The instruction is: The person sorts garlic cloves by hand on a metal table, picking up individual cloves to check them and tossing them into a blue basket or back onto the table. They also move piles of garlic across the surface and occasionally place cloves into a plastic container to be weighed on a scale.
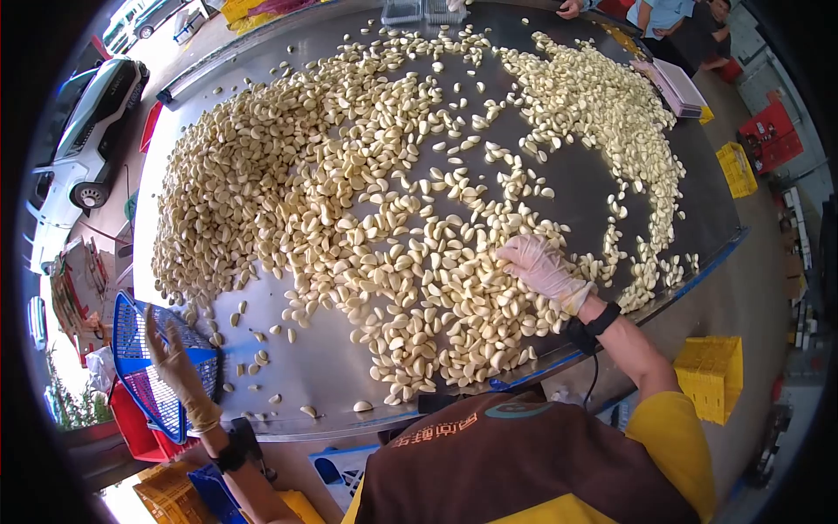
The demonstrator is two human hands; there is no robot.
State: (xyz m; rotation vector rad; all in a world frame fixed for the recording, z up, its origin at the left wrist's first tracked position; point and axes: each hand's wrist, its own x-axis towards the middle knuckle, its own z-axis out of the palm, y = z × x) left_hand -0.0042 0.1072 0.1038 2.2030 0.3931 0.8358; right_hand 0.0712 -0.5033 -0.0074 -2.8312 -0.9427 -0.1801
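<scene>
A: Right hand point(543, 269)?
B: Gloved, fingers spread flat on the peeled garlic cloves point(367, 201), in the pile near the table's point(576, 188) near edge, right of middle. Not clamped on anything that showed.
A: Left hand point(179, 367)?
B: Also gloved, at the near-left corner, closed on the rim of a blue mesh basket point(140, 362) tilted against the table edge. A red crate point(135, 428) sat under it.
A: Where was the garlic?
B: Spread over most of the metal table, thickest toward the left edge and middle, a band along the right edge, a few loose cloves by the near-left corner.
A: Anything else?
B: Another person's hand point(569, 9) at the far edge, and a yellow crate point(711, 371) on the floor off the near-right side.
</scene>
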